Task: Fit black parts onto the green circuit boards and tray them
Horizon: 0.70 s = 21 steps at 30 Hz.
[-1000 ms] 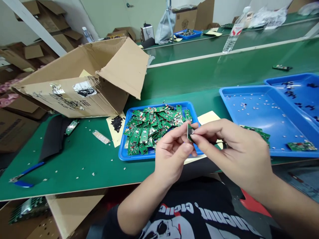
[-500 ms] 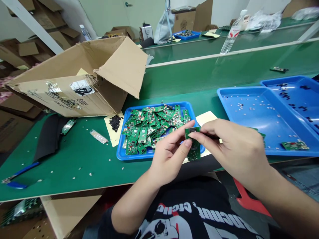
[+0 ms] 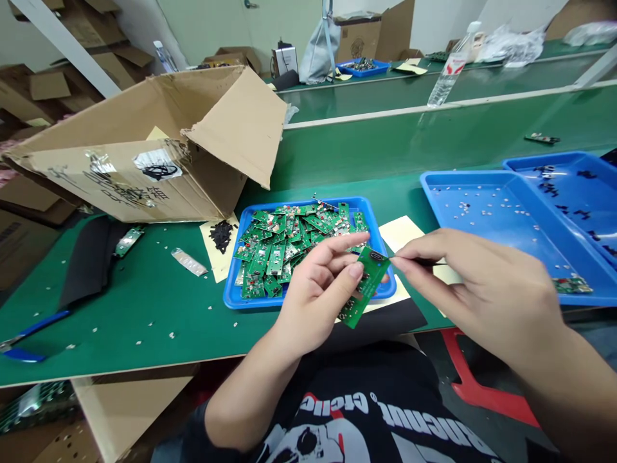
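My left hand (image 3: 313,289) grips a green circuit board (image 3: 365,289) between thumb and fingers, its index finger stretched out past the edge. The board tilts, with a black oval part (image 3: 376,256) near its upper end. My right hand (image 3: 477,283) is closed in a pinch on a thin dark tool (image 3: 427,262), mostly hidden by the fingers. Its tip comes close to the board's upper right corner; whether they touch I cannot tell. Behind my left hand lies a blue tray (image 3: 230,283) heaped with similar green boards (image 3: 277,254).
Right of me are two blue trays (image 3: 472,212) (image 3: 573,173) with small white bits and black parts. A large open cardboard box (image 3: 159,161) stands back left. Blue-handled pliers (image 3: 33,337), black strips (image 3: 221,236) on paper and a water bottle (image 3: 450,71) are around.
The board has turned from nearly upright to a slant, its lower end swinging left. My right hand has moved a little right, away from the board's face.
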Available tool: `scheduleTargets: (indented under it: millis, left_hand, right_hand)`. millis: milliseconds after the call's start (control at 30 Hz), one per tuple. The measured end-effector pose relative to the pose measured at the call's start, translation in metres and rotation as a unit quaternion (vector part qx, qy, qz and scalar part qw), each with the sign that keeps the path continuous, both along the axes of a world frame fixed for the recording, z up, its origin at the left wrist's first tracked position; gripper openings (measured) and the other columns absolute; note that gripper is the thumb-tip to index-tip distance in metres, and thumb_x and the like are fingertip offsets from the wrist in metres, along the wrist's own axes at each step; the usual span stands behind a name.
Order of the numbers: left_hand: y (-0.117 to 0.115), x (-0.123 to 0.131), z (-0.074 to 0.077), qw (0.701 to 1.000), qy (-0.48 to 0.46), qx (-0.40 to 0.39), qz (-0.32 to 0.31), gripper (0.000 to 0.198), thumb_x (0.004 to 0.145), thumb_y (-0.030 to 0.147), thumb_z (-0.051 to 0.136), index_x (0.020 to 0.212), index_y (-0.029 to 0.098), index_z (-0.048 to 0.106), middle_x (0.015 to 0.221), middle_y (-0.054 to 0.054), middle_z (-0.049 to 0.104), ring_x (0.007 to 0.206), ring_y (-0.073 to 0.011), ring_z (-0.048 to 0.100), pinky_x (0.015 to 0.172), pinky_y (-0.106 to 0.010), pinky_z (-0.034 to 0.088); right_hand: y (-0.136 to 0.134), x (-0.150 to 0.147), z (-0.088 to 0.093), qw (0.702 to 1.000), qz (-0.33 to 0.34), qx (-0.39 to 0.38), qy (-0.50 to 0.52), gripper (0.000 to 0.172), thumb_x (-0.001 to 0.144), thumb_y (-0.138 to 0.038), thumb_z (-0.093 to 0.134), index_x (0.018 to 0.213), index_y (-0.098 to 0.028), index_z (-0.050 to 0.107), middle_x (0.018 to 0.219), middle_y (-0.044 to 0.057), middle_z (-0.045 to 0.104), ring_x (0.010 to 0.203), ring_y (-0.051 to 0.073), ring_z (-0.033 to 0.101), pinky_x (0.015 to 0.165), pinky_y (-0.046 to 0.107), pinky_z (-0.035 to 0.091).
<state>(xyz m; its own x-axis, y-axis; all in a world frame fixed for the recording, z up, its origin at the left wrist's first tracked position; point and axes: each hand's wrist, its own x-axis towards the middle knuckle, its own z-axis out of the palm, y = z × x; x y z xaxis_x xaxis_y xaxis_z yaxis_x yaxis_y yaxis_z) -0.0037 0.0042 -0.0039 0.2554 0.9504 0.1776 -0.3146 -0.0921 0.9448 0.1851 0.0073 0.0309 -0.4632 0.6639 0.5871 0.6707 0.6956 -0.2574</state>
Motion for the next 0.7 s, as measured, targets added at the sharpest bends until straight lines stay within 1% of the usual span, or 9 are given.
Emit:
scheduleTargets:
  millis: [67, 133, 200, 300, 367, 433, 533, 633, 700]
  left_hand:
    - [0.003, -0.007, 0.005, 0.998, 0.024, -0.018, -0.057, 0.036, 0.091, 0.024, 0.061, 0.127, 0.019, 0.058, 0.07, 0.001, 0.059, 0.06, -0.0084, 0.059, 0.055, -0.017, 0.049]
    - [0.008, -0.016, 0.009, 0.99, 0.06, -0.026, -0.122, 0.042, 0.092, 0.026, 0.06, 0.133, 0.019, 0.053, 0.071, 0.001, 0.059, 0.06, -0.0087, 0.057, 0.054, -0.018, 0.047]
    - [0.016, -0.024, 0.014, 0.978, 0.087, -0.013, -0.191, 0.047, 0.092, 0.028, 0.059, 0.137, 0.021, 0.05, 0.075, -0.001, 0.062, 0.063, -0.0106, 0.059, 0.056, -0.02, 0.048]
    - [0.027, -0.029, 0.018, 0.946, 0.105, -0.006, -0.308, 0.055, 0.095, 0.032, 0.055, 0.146, 0.026, 0.039, 0.082, -0.004, 0.068, 0.067, -0.0142, 0.066, 0.056, -0.022, 0.05]
    - [0.031, -0.029, 0.02, 0.931, 0.104, -0.028, -0.35, 0.059, 0.095, 0.034, 0.054, 0.149, 0.03, 0.032, 0.087, -0.006, 0.072, 0.065, -0.0158, 0.069, 0.05, -0.022, 0.05]
    - [0.031, -0.026, 0.021, 0.932, 0.097, -0.055, -0.345, 0.06, 0.094, 0.035, 0.055, 0.15, 0.031, 0.032, 0.087, -0.006, 0.075, 0.059, -0.0162, 0.07, 0.045, -0.022, 0.049]
    - [0.031, -0.022, 0.02, 0.948, 0.098, -0.067, -0.296, 0.054, 0.096, 0.04, 0.05, 0.148, 0.03, 0.037, 0.081, -0.004, 0.077, 0.051, -0.0153, 0.068, 0.04, -0.022, 0.047]
    - [0.035, -0.021, 0.018, 0.963, 0.134, -0.033, -0.23, 0.049, 0.098, 0.049, 0.04, 0.139, 0.024, 0.048, 0.081, -0.005, 0.076, 0.056, -0.015, 0.068, 0.044, -0.023, 0.049]
    - [0.037, -0.023, 0.018, 0.971, 0.181, 0.028, -0.157, 0.049, 0.099, 0.052, 0.036, 0.127, 0.019, 0.058, 0.089, -0.008, 0.076, 0.064, -0.0148, 0.069, 0.053, -0.025, 0.053]
  right_hand:
    - [0.002, 0.003, 0.002, 0.999, 0.024, 0.036, 0.0, 0.009, 0.091, -0.01, 0.056, 0.09, -0.019, 0.057, 0.079, 0.002, 0.067, 0.068, 0.011, 0.063, 0.065, 0.023, 0.05]
    - [0.005, 0.006, 0.003, 0.997, 0.063, 0.048, 0.004, 0.01, 0.09, -0.009, 0.057, 0.088, -0.019, 0.058, 0.076, 0.002, 0.066, 0.068, 0.011, 0.062, 0.064, 0.022, 0.049]
    - [0.009, 0.008, 0.004, 0.994, 0.111, 0.02, 0.005, 0.01, 0.092, -0.01, 0.055, 0.093, -0.019, 0.059, 0.075, 0.001, 0.065, 0.068, 0.011, 0.061, 0.063, 0.022, 0.049]
    - [0.015, 0.009, 0.004, 0.98, 0.196, -0.04, 0.006, 0.021, 0.096, -0.015, 0.048, 0.113, -0.019, 0.06, 0.077, 0.001, 0.064, 0.067, 0.01, 0.058, 0.061, 0.021, 0.05]
    - [0.018, 0.009, 0.002, 0.967, 0.243, -0.073, 0.018, 0.025, 0.097, -0.014, 0.046, 0.117, -0.017, 0.06, 0.076, 0.001, 0.063, 0.069, 0.009, 0.059, 0.062, 0.019, 0.05]
    - [0.019, 0.007, 0.0, 0.956, 0.273, -0.1, 0.048, 0.023, 0.096, -0.011, 0.048, 0.113, -0.015, 0.062, 0.078, 0.002, 0.064, 0.072, 0.008, 0.061, 0.064, 0.018, 0.05]
    - [0.016, 0.003, -0.004, 0.953, 0.257, -0.135, 0.089, 0.02, 0.094, -0.009, 0.05, 0.107, -0.016, 0.064, 0.077, 0.001, 0.068, 0.072, 0.007, 0.063, 0.066, 0.017, 0.05]
    - [0.012, -0.001, -0.007, 0.954, 0.218, -0.169, 0.113, 0.013, 0.092, -0.011, 0.054, 0.096, -0.018, 0.065, 0.07, -0.002, 0.068, 0.065, 0.007, 0.063, 0.062, 0.016, 0.05]
    - [0.009, -0.002, -0.008, 0.953, 0.197, -0.19, 0.131, 0.01, 0.092, -0.014, 0.057, 0.091, -0.019, 0.065, 0.068, -0.004, 0.067, 0.061, 0.006, 0.063, 0.058, 0.015, 0.05]
